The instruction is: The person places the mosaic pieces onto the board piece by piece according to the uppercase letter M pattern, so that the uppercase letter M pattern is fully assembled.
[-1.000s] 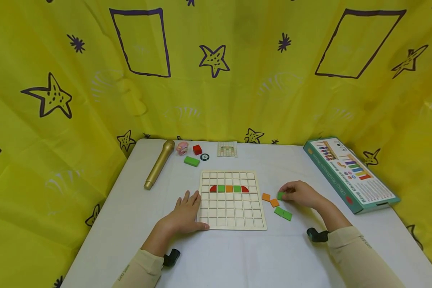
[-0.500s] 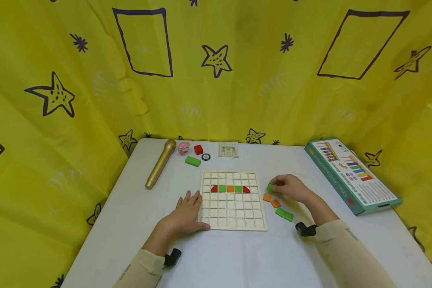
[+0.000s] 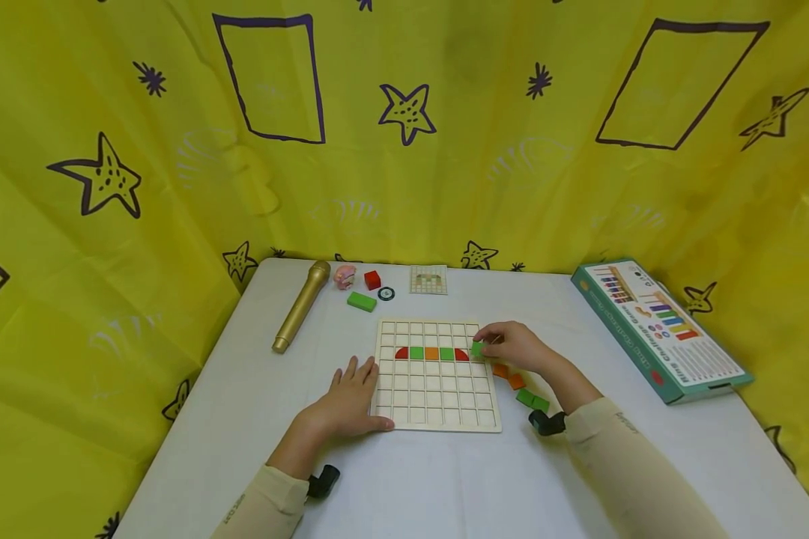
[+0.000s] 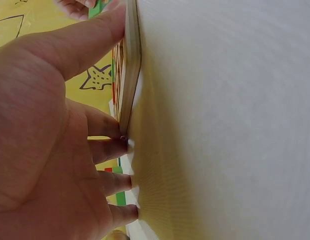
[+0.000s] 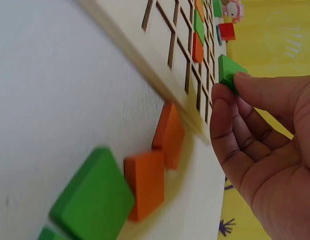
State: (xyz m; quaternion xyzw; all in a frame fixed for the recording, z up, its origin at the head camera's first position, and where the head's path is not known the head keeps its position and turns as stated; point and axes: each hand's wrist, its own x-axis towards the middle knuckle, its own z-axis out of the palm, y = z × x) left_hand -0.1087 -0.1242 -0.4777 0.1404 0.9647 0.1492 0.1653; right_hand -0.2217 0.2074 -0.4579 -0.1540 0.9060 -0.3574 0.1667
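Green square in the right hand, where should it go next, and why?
Probably down into the empty cell under its fingers. The right hand pinches the green square over the grid board's right edge, level with the row of red, green, orange, green, red pieces. The left hand presses the board's left edge, so it looks steady. Which exact cell is right I cannot tell.

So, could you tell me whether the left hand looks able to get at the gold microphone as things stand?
Probably yes: the left hand rests flat at the grid board's left edge, holding nothing, and only bare table lies between it and the gold microphone.
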